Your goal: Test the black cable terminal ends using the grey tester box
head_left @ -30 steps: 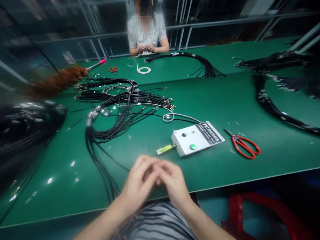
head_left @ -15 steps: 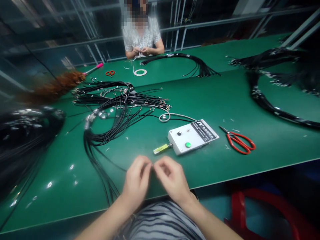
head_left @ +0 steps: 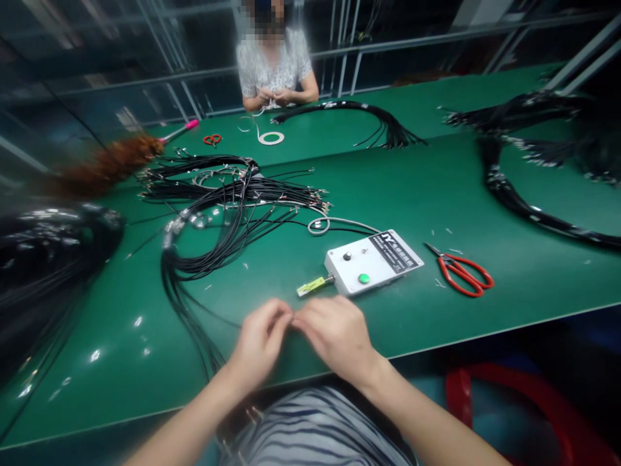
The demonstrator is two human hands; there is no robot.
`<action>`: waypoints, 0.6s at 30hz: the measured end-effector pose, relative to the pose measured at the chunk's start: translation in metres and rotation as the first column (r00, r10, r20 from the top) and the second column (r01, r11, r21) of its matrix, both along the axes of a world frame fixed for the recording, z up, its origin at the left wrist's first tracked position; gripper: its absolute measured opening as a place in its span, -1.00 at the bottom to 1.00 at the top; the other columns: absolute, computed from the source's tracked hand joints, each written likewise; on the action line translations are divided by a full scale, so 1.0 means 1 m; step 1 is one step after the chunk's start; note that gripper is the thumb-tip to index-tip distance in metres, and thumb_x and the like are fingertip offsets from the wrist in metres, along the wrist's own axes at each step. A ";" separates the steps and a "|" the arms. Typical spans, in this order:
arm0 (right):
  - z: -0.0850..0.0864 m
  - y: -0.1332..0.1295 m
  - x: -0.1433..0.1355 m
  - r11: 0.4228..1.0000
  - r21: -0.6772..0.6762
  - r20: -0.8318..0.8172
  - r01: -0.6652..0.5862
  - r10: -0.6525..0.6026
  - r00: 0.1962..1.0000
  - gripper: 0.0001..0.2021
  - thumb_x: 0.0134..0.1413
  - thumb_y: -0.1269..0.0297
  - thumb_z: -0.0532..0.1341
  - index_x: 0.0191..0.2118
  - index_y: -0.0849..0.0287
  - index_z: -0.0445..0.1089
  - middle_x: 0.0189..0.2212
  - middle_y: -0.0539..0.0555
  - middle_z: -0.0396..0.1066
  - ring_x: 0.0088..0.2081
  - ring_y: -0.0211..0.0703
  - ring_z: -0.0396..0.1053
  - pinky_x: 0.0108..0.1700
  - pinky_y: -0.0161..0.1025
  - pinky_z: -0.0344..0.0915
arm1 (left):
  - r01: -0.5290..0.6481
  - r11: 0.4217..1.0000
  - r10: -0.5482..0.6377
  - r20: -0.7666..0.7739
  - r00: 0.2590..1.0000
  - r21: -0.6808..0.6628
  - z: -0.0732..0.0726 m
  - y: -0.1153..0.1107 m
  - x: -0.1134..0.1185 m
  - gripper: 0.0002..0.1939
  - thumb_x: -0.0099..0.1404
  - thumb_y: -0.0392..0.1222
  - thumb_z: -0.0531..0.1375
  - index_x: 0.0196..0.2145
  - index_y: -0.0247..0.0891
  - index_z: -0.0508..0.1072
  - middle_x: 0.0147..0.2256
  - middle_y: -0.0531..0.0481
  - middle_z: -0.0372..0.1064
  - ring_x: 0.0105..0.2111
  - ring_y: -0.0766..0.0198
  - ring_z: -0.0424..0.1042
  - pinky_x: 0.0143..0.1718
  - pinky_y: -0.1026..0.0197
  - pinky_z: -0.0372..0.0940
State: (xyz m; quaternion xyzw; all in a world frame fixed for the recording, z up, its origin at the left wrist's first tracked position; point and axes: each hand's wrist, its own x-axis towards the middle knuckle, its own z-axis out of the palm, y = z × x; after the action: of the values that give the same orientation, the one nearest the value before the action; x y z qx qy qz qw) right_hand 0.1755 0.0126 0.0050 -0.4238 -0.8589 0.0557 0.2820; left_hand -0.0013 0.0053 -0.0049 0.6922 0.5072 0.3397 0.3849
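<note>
Both hands have rejoined fingertip-to-fingertip (pinched item too small) near black wires.

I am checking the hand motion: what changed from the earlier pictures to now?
The left hand and right hand, briefly parted, pinch fingertips together again, nearer the white control box. What they pinch is too small to see. The box, red scissors and black cable bundle lie unmoved.
</note>
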 end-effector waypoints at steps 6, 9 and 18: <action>0.004 0.010 0.019 0.997 0.068 0.051 0.028 -0.032 0.998 -0.81 0.30 0.31 0.16 -0.34 0.15 0.47 -0.40 0.01 0.53 -0.34 -0.17 0.39 -0.29 -0.18 0.06 | 0.140 0.975 -0.110 -0.178 0.978 0.171 -0.006 0.007 -0.008 -0.84 0.45 -0.30 0.00 -0.26 -0.24 0.35 -0.36 0.00 0.32 -0.36 0.28 0.32 -0.28 0.25 0.23; 0.004 0.025 0.031 0.988 0.144 0.075 0.062 -0.073 0.995 -0.88 0.26 0.32 0.22 -0.13 0.15 0.47 -0.14 0.03 0.57 -0.08 -0.10 0.41 -0.12 -0.15 0.11 | 0.007 0.993 0.006 -0.104 0.995 0.121 -0.006 0.012 -0.008 -0.86 0.44 -0.28 0.04 -0.28 -0.22 0.36 -0.36 0.03 0.35 -0.36 0.31 0.34 -0.27 0.28 0.23; -0.005 0.052 0.036 0.987 0.163 0.283 0.006 -0.053 0.958 -0.77 0.22 0.38 0.24 -0.02 0.18 0.42 0.00 0.09 0.51 0.06 -0.03 0.36 0.05 -0.04 0.05 | -0.110 0.993 0.112 -0.048 0.993 0.044 -0.006 0.024 -0.002 -0.89 0.42 -0.26 0.07 -0.29 -0.21 0.34 -0.39 0.06 0.35 -0.39 0.31 0.37 -0.30 0.27 0.24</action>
State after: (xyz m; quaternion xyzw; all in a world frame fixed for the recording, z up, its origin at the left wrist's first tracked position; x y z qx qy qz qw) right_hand 0.2117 0.0641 0.0000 -0.4160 -0.8859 -0.0797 0.1890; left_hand -0.0036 0.0291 -0.0113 0.6791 0.5473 0.3537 0.3380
